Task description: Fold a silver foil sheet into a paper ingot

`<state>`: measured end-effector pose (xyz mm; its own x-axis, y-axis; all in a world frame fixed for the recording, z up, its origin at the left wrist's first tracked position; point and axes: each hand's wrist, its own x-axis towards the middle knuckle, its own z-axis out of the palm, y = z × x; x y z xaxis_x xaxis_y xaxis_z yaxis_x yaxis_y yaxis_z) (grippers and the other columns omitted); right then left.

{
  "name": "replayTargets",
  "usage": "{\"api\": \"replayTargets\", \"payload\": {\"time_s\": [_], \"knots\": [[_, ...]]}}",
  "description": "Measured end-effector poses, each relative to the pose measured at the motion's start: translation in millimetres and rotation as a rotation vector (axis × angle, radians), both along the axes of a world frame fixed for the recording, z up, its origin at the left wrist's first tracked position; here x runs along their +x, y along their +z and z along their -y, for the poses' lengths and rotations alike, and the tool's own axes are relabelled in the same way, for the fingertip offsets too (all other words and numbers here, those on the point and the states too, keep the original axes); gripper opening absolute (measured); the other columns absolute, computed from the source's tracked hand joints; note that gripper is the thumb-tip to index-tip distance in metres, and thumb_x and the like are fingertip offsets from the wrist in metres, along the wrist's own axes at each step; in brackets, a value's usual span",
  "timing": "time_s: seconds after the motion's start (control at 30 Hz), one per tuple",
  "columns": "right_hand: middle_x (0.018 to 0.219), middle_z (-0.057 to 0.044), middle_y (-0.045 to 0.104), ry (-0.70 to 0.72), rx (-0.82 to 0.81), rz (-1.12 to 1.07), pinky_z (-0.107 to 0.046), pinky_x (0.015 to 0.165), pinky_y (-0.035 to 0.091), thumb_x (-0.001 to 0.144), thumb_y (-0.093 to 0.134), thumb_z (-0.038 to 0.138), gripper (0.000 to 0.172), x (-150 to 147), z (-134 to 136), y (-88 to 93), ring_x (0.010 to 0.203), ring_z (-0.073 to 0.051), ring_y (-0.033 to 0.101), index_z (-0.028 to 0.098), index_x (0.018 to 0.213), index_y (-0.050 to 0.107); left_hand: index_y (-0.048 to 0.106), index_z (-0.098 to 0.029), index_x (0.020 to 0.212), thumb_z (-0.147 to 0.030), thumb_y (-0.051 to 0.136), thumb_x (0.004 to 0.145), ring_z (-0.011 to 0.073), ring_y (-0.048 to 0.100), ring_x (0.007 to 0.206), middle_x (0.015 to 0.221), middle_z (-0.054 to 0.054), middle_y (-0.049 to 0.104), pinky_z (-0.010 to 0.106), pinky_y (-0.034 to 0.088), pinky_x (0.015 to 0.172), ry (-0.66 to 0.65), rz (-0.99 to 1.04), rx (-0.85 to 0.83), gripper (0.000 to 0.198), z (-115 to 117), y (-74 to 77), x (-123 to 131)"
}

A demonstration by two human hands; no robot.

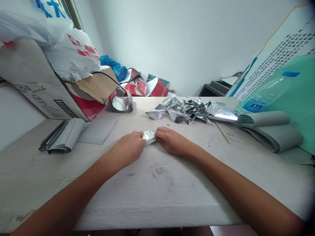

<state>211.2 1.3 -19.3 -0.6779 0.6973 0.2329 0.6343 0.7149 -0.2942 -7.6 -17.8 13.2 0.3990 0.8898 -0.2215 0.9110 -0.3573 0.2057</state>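
Between my two hands, low over the middle of the table (152,190), is a small folded piece of shiny silver sheet (149,136). My left hand (131,146) grips its left end with curled fingers; a ring shows on one of them. My right hand (171,139) pinches the right end. The fingertips hide both ends of the piece. Beyond my hands lies a heap of folded silver foil shapes (179,109), with flat silver sheets (221,111) at its right side.
Curled grey sheets lie on the left (67,136) and right (273,129), flat grey sheets (98,129) beside the left ones. A silver roll (121,103) stands near a cardboard box (36,82). Chopsticks (222,131) and a plastic bottle (267,91) are at right.
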Motion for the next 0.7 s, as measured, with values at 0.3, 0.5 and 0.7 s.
{"api": "replayTargets", "payload": {"time_s": [0.3, 0.5, 0.7], "knots": [[0.084, -0.002, 0.055, -0.1, -0.176, -0.11, -0.029, 0.071, 0.035, 0.094, 0.046, 0.013, 0.01, 0, 0, 7.2, 0.077, -0.015, 0.045, 0.016, 0.084, 0.05, 0.062, -0.02, 0.099, -0.036, 0.028, 0.086, 0.0035, 0.045, 0.109, 0.123, 0.001, 0.052, 0.019, 0.033, 0.085, -0.045, -0.034, 0.099, 0.04, 1, -0.3, 4], [0.081, -0.001, 0.055, -0.105, -0.282, -0.161, -0.028, 0.068, 0.035, 0.092, 0.049, 0.012, 0.011, -2, 6, 14.9, 0.074, -0.014, 0.045, 0.016, 0.082, 0.051, 0.06, -0.023, 0.104, -0.033, 0.025, 0.088, 0.0029, 0.044, 0.109, 0.12, 0.001, 0.054, 0.017, 0.034, 0.086, -0.061, 0.01, 0.156, 0.039, -6, -9.5, 2], [0.093, -0.004, 0.056, -0.046, -0.194, -0.138, -0.029, 0.076, 0.039, 0.09, 0.049, 0.008, 0.01, -1, 9, 10.0, 0.086, -0.016, 0.048, 0.015, 0.087, 0.054, 0.062, -0.023, 0.103, -0.025, 0.014, 0.089, 0.0004, 0.043, 0.1, 0.113, 0.003, 0.058, 0.015, 0.023, 0.077, -0.059, 0.03, 0.142, 0.05, -12, -15.3, 3]]}}
